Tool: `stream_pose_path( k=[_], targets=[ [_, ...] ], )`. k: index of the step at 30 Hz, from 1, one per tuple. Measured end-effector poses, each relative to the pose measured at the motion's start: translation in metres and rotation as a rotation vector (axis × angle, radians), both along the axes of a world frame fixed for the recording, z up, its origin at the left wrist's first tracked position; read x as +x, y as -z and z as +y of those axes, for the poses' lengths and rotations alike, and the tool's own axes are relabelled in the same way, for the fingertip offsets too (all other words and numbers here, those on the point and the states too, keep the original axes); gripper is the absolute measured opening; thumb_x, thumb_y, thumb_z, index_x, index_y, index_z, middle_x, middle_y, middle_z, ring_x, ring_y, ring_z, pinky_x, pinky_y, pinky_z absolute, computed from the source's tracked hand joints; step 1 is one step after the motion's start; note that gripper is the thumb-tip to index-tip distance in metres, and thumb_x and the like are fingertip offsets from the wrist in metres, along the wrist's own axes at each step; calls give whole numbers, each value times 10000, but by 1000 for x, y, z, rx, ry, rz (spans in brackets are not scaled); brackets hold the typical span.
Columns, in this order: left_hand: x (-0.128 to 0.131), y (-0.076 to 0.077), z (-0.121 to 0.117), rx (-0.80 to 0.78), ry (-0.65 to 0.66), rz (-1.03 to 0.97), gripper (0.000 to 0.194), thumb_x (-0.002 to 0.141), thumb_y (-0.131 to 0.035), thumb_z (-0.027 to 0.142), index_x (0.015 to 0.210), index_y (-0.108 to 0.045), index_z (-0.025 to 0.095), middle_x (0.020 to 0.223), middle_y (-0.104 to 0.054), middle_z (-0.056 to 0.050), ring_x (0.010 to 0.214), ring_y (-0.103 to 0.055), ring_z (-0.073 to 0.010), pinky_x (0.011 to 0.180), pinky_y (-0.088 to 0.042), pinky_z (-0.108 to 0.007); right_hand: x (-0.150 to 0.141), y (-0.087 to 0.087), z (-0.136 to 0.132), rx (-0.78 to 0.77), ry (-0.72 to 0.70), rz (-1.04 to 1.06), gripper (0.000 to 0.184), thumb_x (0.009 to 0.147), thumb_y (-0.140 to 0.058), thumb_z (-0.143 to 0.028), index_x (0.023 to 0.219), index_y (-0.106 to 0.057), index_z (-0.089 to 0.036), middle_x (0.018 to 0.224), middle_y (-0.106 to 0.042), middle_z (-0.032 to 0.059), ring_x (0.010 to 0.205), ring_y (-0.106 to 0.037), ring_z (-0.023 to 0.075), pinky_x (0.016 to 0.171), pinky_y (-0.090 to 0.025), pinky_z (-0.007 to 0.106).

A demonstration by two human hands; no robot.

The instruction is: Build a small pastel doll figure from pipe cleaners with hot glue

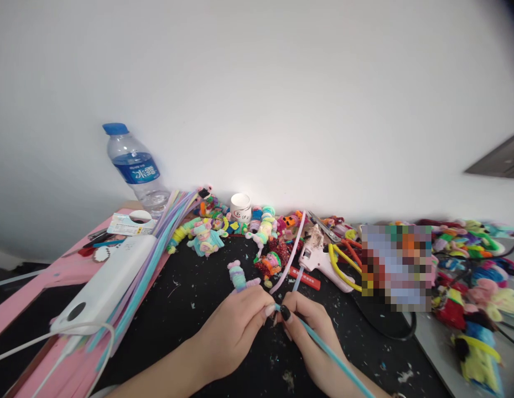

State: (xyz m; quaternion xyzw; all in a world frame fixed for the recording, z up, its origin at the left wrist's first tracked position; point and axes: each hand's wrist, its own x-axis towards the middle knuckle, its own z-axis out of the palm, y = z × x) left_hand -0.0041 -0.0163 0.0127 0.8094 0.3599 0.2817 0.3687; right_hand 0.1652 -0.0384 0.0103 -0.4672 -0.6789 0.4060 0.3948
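Note:
My left hand [235,326] and my right hand [309,337] meet over a black mat [190,309], fingertips pinched together. Between them runs a light blue pipe cleaner [323,348] that trails back along my right wrist. The left fingers also close round a small pastel pipe-cleaner figure [238,275] that sticks up above them. Both hands are closed.
A water bottle [134,168] stands at the back left beside a bundle of pastel pipe cleaners [157,249] and a white power bank [105,284]. A glue gun [318,257], yellow-handled pliers [342,265], a white jar [240,207] and several pipe-cleaner figures [207,235] crowd the back and right.

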Motion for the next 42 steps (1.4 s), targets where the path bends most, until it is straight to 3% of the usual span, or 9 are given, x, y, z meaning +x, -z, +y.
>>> stream_pose_path(
  k=[8,12,16,18,23,28,42],
  targets=[
    [0,6,-3,118,-15,74,203,890,-314,127,793,-479,195,720,-512,13,676,-502,-123,954,-361,-341,1,4,1,17,-19,-66,271,885,-376,-272,644,-450,-174,567,-405,-34,518,-374,101,489,-316,208],
    [2,5,-4,196,-28,174,201,884,-318,134,769,-471,194,720,-521,-8,665,-507,-145,751,-434,-287,1,7,1,62,-1,-119,249,869,-378,-240,626,-392,-188,574,-390,-34,524,-372,103,496,-322,206],
    [3,7,-7,278,-60,229,202,879,-322,140,757,-475,190,706,-521,-22,622,-496,-153,580,-390,-255,-1,9,1,104,24,-182,226,845,-400,-206,621,-376,-192,575,-392,-34,518,-370,103,487,-319,205],
    [3,5,-7,240,-68,208,204,880,-323,145,755,-478,188,701,-518,-21,623,-493,-153,571,-377,-255,-1,8,1,96,24,-170,231,847,-401,-212,618,-390,-190,573,-403,-32,517,-375,103,484,-319,205],
    [2,-6,-4,-55,-74,-27,285,917,-279,209,688,-447,184,631,-466,20,612,-467,-124,738,-403,-284,0,1,1,-48,-39,-24,286,887,-392,-308,650,-480,-176,543,-407,-42,501,-380,99,480,-309,207],
    [5,-6,-3,-247,-29,-151,337,927,-278,272,637,-422,180,584,-414,35,566,-434,-111,594,-390,-246,-2,0,1,-124,-96,37,348,890,-390,-386,618,-451,-178,544,-404,-42,516,-375,101,497,-303,213],
    [10,-3,-5,-256,-33,-205,310,909,-355,267,622,-422,170,575,-439,39,554,-417,-96,546,-344,-219,-7,-2,-3,-73,-104,47,330,902,-378,-313,602,-425,-184,548,-416,-40,512,-397,99,506,-318,201]
  ],
)
